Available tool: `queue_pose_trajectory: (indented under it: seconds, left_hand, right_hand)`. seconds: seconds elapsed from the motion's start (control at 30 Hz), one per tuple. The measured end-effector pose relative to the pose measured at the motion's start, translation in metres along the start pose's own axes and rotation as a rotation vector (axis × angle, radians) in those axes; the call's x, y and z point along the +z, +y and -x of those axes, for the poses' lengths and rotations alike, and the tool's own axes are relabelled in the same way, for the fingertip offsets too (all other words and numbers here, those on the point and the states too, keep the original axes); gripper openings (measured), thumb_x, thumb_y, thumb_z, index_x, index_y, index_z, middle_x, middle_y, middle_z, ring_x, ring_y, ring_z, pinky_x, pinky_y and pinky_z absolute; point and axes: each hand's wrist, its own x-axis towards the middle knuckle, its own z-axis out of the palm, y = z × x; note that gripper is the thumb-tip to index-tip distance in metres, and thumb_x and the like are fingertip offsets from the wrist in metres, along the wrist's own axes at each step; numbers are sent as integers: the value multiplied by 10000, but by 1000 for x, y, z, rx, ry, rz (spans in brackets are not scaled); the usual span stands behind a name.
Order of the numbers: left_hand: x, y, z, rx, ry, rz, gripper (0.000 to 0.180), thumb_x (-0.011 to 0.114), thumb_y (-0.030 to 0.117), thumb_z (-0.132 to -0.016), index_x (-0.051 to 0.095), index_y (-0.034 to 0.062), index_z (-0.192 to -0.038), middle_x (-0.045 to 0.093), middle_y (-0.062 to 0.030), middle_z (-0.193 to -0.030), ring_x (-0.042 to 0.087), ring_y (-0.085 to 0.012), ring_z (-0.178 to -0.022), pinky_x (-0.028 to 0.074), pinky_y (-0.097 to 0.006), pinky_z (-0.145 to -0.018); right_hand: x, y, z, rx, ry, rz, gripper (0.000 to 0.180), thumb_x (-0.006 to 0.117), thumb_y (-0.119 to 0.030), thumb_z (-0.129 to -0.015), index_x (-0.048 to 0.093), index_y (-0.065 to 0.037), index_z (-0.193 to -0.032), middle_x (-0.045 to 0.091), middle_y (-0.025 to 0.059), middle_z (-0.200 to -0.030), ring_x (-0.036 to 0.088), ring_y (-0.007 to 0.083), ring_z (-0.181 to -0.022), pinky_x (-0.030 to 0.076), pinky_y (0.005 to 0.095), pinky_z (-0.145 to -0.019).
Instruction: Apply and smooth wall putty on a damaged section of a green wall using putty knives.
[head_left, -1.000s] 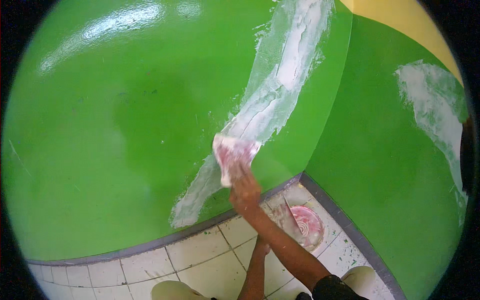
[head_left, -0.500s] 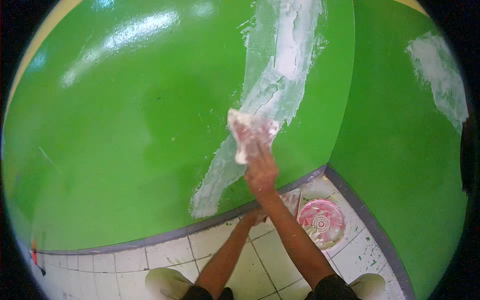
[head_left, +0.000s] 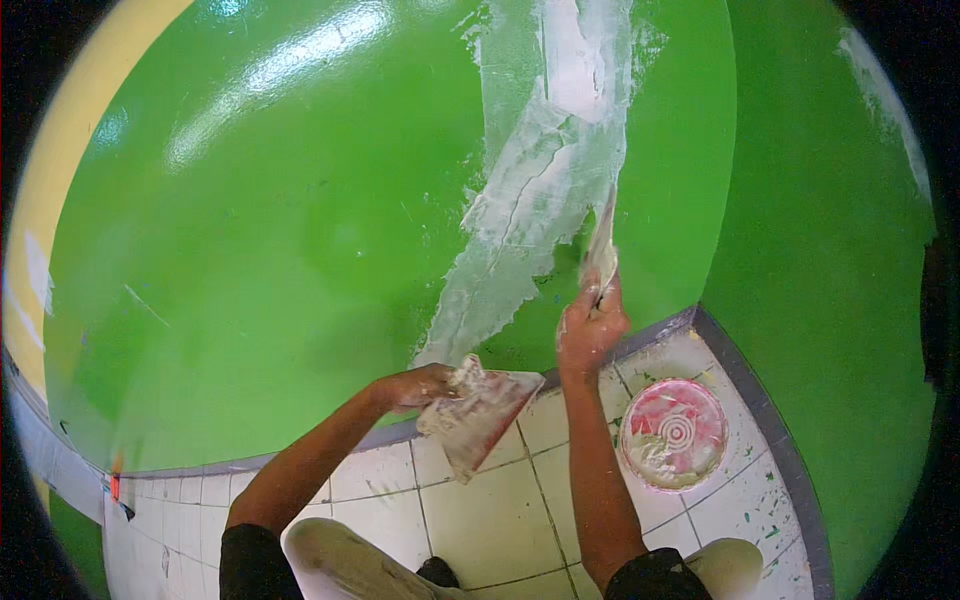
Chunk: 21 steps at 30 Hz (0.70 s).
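Observation:
My right hand [head_left: 590, 325] grips a putty-smeared scraper [head_left: 601, 250], its blade edge-on against the green wall [head_left: 280, 250] beside a long white putty streak [head_left: 530, 200]. My left hand [head_left: 420, 385] holds a flat reddish trowel plate [head_left: 478, 415] caked with white putty, tilted low in front of the wall base. Both forearms rise from the lower edge.
A round pink tub of putty [head_left: 674, 433] sits on the white tiled floor [head_left: 500, 520] near the corner. A second green wall [head_left: 830, 300] meets the first at the right. A grey skirting band [head_left: 760, 400] runs along the floor edge. My shoes [head_left: 340, 560] show below.
My left hand has come up into view with the putty plate. My right hand turned the scraper from flat on the streak to edge-on and shifted right.

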Motion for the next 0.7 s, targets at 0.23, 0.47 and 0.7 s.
queue_pose_trajectory:
  seconds: [0.23,0.47,0.7]
  left_hand:
    - [-12,-14,66,-57,355,272,387,623,152,-889,537,35,-1248,623,-91,-1185,599,-201,-1094,475,-371,-972]
    - [-15,-55,80,86,393,466,372,602,162,-912,526,41,-1256,623,-75,-1195,618,-209,-1062,487,-388,-958]
    - [-17,-82,66,131,252,383,440,633,208,-900,510,52,-1292,590,-73,-1251,572,-213,-1138,463,-385,-983]
  right_hand:
    - [66,-35,66,49,-69,66,482,563,6,-796,533,43,-1276,610,278,-1137,635,357,-1009,515,407,-815]
    - [126,-74,118,-329,-155,206,568,562,-27,-779,458,36,-1334,525,256,-1293,559,398,-1147,493,442,-928]
    - [58,-59,87,-60,-4,52,445,551,-20,-803,559,44,-1243,607,252,-1172,649,326,-963,534,376,-796]
